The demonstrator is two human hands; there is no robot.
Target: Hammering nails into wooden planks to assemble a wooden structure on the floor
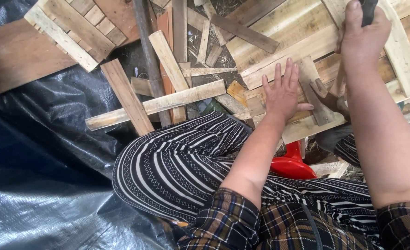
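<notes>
Working at a small board on the wood frame

The left hand (282,92) lies flat, fingers spread, on the small board (312,90) by the pallet frame's (306,46) near edge; the right hand (363,34) grips a hammer (327,95) (head touching it). Board looks not yet freed

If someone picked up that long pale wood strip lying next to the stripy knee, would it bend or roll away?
The long pale wood strip would probably stay stiff, since it looks like sawn timber. Its flat faces suggest it would slide, not roll. Being thin, it is likely light, though its rough edges may snag or splinter.
</notes>
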